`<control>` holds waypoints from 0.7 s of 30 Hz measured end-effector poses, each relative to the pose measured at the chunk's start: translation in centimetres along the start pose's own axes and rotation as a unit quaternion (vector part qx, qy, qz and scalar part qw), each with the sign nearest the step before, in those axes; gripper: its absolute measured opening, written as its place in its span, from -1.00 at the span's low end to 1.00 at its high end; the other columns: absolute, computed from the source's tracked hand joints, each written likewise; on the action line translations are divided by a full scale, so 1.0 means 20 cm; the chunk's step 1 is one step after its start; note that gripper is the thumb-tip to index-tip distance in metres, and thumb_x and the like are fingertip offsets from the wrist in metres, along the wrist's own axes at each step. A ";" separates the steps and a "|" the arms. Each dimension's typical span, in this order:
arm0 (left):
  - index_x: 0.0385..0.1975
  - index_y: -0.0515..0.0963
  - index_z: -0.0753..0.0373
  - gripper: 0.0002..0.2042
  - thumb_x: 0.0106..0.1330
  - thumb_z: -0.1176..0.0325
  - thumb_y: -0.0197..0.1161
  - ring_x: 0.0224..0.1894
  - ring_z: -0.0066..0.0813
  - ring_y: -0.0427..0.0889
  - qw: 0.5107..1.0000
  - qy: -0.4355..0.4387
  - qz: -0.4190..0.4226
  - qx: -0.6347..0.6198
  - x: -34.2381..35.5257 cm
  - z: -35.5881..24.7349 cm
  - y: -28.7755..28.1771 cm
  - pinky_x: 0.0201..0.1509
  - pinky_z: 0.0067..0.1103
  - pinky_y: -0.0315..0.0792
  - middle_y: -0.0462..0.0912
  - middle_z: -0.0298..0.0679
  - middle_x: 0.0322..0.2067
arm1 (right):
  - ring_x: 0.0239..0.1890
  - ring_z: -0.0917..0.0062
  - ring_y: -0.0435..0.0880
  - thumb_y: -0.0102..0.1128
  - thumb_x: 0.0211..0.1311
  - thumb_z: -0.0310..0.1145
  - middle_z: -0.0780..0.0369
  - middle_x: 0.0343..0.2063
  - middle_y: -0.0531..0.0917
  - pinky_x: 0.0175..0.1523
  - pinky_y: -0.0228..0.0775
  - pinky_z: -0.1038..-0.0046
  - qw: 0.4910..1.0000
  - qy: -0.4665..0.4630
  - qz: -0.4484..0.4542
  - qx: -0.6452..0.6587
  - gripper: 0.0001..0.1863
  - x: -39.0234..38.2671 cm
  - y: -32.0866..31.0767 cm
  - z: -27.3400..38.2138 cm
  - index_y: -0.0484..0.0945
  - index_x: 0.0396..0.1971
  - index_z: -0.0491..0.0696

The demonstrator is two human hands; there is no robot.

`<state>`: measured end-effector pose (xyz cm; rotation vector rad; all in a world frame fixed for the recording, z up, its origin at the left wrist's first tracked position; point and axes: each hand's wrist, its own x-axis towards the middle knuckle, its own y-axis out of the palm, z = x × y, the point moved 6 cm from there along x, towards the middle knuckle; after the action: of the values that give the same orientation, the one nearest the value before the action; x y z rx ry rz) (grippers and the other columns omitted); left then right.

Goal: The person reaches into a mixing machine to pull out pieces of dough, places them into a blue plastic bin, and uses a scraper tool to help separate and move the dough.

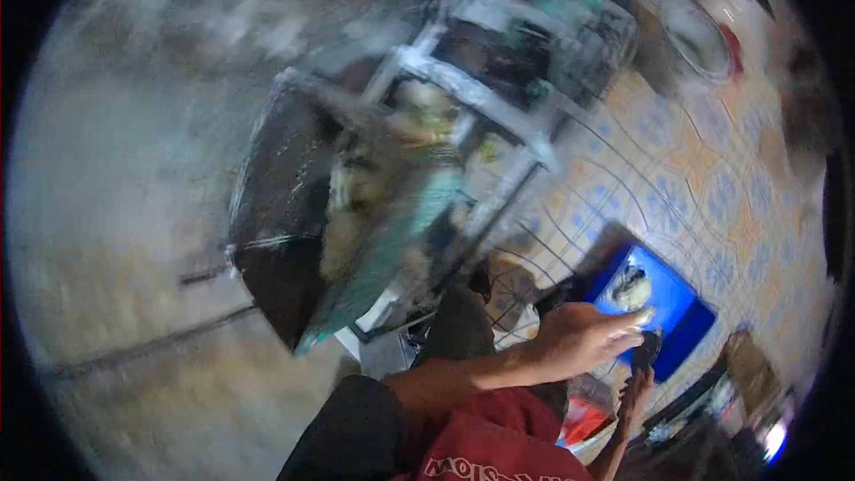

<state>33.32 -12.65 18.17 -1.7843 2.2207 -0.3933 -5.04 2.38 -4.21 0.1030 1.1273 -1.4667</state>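
Note:
My left hand (588, 338) reaches across from the left over the near edge of a blue tray (690, 316). Its fingers are pressed together, and whatever they may hold is too blurred to make out. Close below those fingertips, my right hand (634, 392) grips a small black object (647, 352) whose kind does not show. On the tray lies a pale clump with dark patches (631, 288), just beyond the left fingertips.
A grey metal frame (472, 89) stands ahead, beside a large dark bin-like shape (285, 205) and a blurred green panel (401, 249). Patterned floor tiles (668, 169) spread to the right. At the far right is a white basin (695, 40); a red item (583, 419) lies near my arms.

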 end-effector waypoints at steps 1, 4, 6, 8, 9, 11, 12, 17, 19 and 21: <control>0.09 0.44 0.30 -0.57 0.20 0.39 0.29 -0.46 -0.35 0.67 0.998 -0.022 -0.062 0.011 -0.14 0.01 -0.34 -0.38 -0.50 0.55 0.66 -0.16 -0.44 | -0.59 0.65 0.45 0.01 0.34 -0.15 0.32 -0.56 0.48 -0.53 0.27 0.58 0.999 -0.038 0.015 0.023 -0.56 0.00 0.09 0.29 0.35 0.11 -0.09; 0.03 0.50 0.29 -0.61 0.23 0.30 0.28 -0.25 -0.31 0.71 0.950 -0.096 -0.285 -0.080 -0.75 0.26 -0.95 -0.17 -0.57 0.56 0.68 -0.14 -0.23 | -0.70 0.72 0.34 -0.02 0.35 -0.10 0.34 -0.63 0.43 -0.65 0.14 0.60 0.993 -0.106 0.020 0.041 -0.59 -0.08 0.17 0.87 0.42 0.00 -0.10; -0.07 0.54 0.39 -0.66 0.32 0.23 0.17 -0.17 -0.30 0.68 0.906 -0.121 -0.399 0.069 -1.12 0.40 -1.32 -0.07 -0.43 0.52 0.68 -0.11 -0.22 | -0.74 0.81 0.20 -0.03 0.39 -0.13 0.42 -0.68 0.32 -0.68 0.02 0.68 0.987 -0.155 -0.002 -0.034 -0.72 -0.20 0.29 1.25 0.44 -0.25 -0.06; 0.02 0.50 0.31 -0.55 0.30 0.07 0.16 -0.10 -0.24 0.64 0.844 -0.308 -0.439 -0.008 -1.35 0.62 -1.68 0.01 -0.39 0.46 0.65 -0.09 -0.16 | -0.75 0.81 0.21 0.00 0.38 -0.17 0.42 -0.66 0.35 -0.69 0.00 0.66 0.947 -0.309 0.031 -0.079 -0.75 -0.18 0.33 1.49 0.47 -0.31 -0.06; 0.09 0.44 0.31 -0.47 0.29 0.01 0.15 -0.12 -0.23 0.64 0.824 -0.387 -0.402 0.098 -1.46 0.81 -1.79 0.02 -0.34 0.46 0.64 -0.06 -0.13 | -0.75 0.81 0.21 0.01 0.37 -0.19 0.41 -0.65 0.37 -0.68 0.01 0.66 0.952 -0.294 0.040 -0.070 -0.77 -0.24 0.42 1.66 0.47 -0.32 -0.05; 0.09 0.45 0.31 -0.44 0.22 0.01 0.26 0.06 -0.26 0.55 0.781 -0.532 -0.315 0.089 -1.63 1.20 -1.91 0.11 -0.38 0.39 0.57 -0.04 -0.01 | -0.73 0.70 0.34 0.01 0.33 -0.13 0.34 -0.70 0.44 -0.63 0.15 0.58 0.944 -0.314 0.053 -0.083 -0.68 -0.47 0.65 2.03 0.50 -0.38 -0.11; 0.09 0.45 0.31 -0.44 0.22 0.01 0.26 0.06 -0.26 0.55 0.780 -0.530 -0.322 0.079 -1.67 1.42 -1.93 0.11 -0.38 0.39 0.57 -0.04 -0.01 | -0.73 0.70 0.34 0.01 0.33 -0.13 0.34 -0.70 0.44 -0.63 0.15 0.58 0.941 -0.323 0.051 -0.090 -0.68 -0.51 0.71 2.10 0.50 -0.38 -0.11; 0.23 0.24 0.31 -0.09 -0.05 -0.18 0.38 0.25 -0.14 0.30 0.772 -0.489 -0.405 0.011 -1.50 2.10 -1.82 0.26 -0.26 0.22 0.31 0.03 0.20 | -0.73 0.75 0.40 0.01 0.30 -0.21 0.32 -0.64 0.52 -0.66 0.20 0.63 0.923 -0.356 0.076 -0.123 -0.72 -0.69 0.84 2.30 0.53 -0.30 -0.14; 0.27 0.16 0.32 0.08 -0.21 -0.28 0.43 0.32 -0.06 0.18 0.737 -0.554 -0.382 0.057 -1.32 2.20 -1.73 0.32 -0.17 0.13 0.20 0.07 0.26 | -0.74 0.74 0.41 0.03 0.28 -0.26 0.28 -0.61 0.56 -0.67 0.19 0.64 0.918 -0.382 0.076 -0.081 -0.70 -0.72 0.81 2.31 0.55 -0.17 -0.17; 0.30 0.11 0.26 0.12 -0.27 -0.27 0.45 0.38 0.01 0.04 0.681 -0.629 -0.365 0.082 -1.25 2.27 -1.70 0.32 0.01 0.04 0.05 0.05 0.34 | -0.74 0.74 0.42 0.05 0.27 -0.27 0.27 -0.60 0.57 -0.66 0.21 0.65 0.911 -0.392 0.069 -0.105 -0.70 -0.78 0.82 2.34 0.55 -0.15 -0.17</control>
<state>86.19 2.81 -10.48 -1.8124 0.4740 0.4289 37.09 -14.54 20.90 -0.5117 0.5841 -1.0816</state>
